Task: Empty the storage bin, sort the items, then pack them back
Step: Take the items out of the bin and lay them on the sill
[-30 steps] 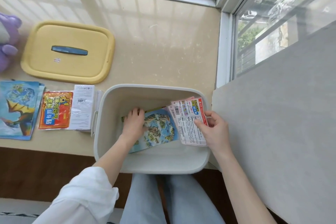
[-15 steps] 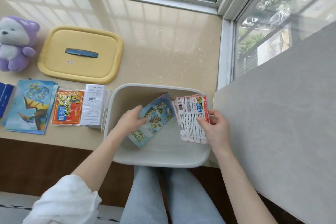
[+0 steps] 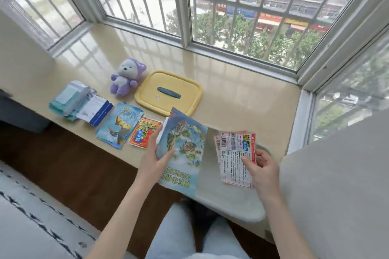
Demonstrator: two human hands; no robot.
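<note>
Sill: lid (image 3: 168, 92), plush (image 3: 125, 76), sorted packets (image 3: 144, 133). My left hand (image 3: 154, 159) grips a booklet (image 3: 182, 151) over the bin (image 3: 229, 200); my right hand (image 3: 262, 169) pinches leaflets (image 3: 235, 157).

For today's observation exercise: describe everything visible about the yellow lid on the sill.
The yellow lid is a rounded rectangle, apparently plastic, with a raised rim and a dark blue handle bar at its centre. It lies flat, off the bin, beside the purple plush toy. A map booklet covers its near edge; neither hand touches it.
</note>
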